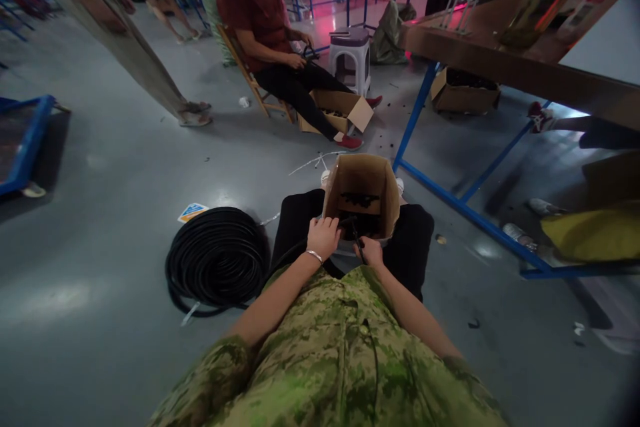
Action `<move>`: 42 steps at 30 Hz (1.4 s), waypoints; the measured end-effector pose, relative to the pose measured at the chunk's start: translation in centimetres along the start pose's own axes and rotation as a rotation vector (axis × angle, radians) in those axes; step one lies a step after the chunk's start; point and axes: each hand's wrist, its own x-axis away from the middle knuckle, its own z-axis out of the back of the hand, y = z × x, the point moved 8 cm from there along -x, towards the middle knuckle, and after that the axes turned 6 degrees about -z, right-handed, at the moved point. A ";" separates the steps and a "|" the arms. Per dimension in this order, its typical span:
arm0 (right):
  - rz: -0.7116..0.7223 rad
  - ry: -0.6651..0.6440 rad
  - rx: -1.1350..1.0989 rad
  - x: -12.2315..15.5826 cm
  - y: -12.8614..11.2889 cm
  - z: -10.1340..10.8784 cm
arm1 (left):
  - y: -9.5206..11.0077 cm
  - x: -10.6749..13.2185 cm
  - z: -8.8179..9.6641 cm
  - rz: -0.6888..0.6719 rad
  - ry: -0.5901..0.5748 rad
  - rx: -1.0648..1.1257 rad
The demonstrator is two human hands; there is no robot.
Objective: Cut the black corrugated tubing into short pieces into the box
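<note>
Wearer's camouflage jacket (350, 340), green and tan; lower edge and sleeves cut off by the frame.

Left hand (324, 238), silvery bracelet (315, 255) at the wrist: fingers closed on a black length (346, 221), mostly covered by the grip. Whether it joins the coil cannot be told.

Right hand (371, 252): closed around a slender black item (357, 235), upper end by the black length; lower part hidden, type not distinguishable. The hands are slightly apart, above the lap, at the near edge of the box.

Open cardboard box (387, 180), between the knees: dark pieces (359, 201) inside, shadowed, count uncertain; near side partly covered by the hands.

Coil of black tubing (220, 260), on the floor beside the left knee, partly over a blue-and-orange card (193, 212).

Blue-framed trolley (37, 140), far left, cut off by the frame.

Second cardboard box (355, 113), at a seated co-worker's feet: small dark contents, half hidden by a leg. The co-worker's hands hold a dark looped piece (310, 52), too small to identify.

Third cardboard box (463, 100), beneath the desk (500, 63): filled with black matter, indistinct. Desk cut off at right.

White stool (349, 60), purple-topped, beyond the co-worker's legs.
</note>
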 end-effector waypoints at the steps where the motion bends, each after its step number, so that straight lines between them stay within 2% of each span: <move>1: -0.018 0.030 -0.016 0.0 0.2 0.3 | -0.1 -0.1 0.1 0.013 -0.003 -0.014; 5: -0.040 0.074 -0.056 -0.2 0.7 0.8 | -1.0 0.1 -0.9 0.070 -0.049 -0.021; 9: 0.005 0.026 -0.069 -0.2 0.4 0.3 | -2.2 0.9 -2.8 0.124 -0.111 0.005; 13: 0.019 -0.019 -0.045 -0.2 0.3 -0.1 | -2.7 1.5 -4.4 0.115 -0.197 -0.028; 17: 0.013 -0.024 0.025 -0.4 0.5 -0.5 | -2.7 1.5 -5.1 0.109 -0.237 -0.068; 22: -0.016 -0.105 0.065 -1.0 0.7 -1.4 | -2.9 1.6 -5.9 0.112 -0.288 -0.046; 26: -0.017 -0.139 0.062 -1.1 0.6 -1.8 | -3.1 1.6 -6.3 0.114 -0.322 -0.055; 36: 0.011 -0.127 0.077 -1.2 0.2 -1.9 | -3.1 1.7 -6.2 0.127 -0.345 -0.070; 42: 0.097 -0.043 0.069 -0.5 -0.4 -1.3 | -3.4 1.7 -6.0 0.150 -0.341 -0.085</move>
